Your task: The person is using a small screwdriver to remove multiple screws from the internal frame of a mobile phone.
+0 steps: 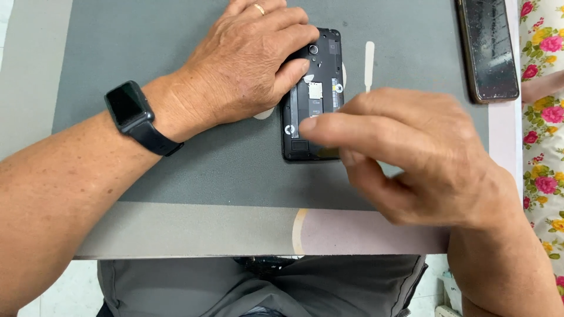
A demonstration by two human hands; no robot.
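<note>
my left hand lies flat over the far left part of the opened phone, palm down, thumb pressed against its left edge and fingers draped across its top corner. it pins the phone rather than closing around it, so this grip is a press, not a clench. there is a gold ring on one finger and a black smartwatch on that wrist.

the phone sits face down near the middle of the dark grey mat, back cover off, its black inner frame and battery bay showing. a pale round pad peeks out from beneath it at the left.

my right hand hovers over the near right part of the phone, blurred, fingers drawn together and pointing left with the fingertips just above the lower half of the body. i cannot tell whether this grip holds anything small between the fingertips.

a slim white plastic pry stick lies on the mat just right of the phone, far of my right hand. a second phone, screen up, rests at the far right edge of the mat. the mat covers the tabletop, and a flowered cloth runs along the right.
</note>
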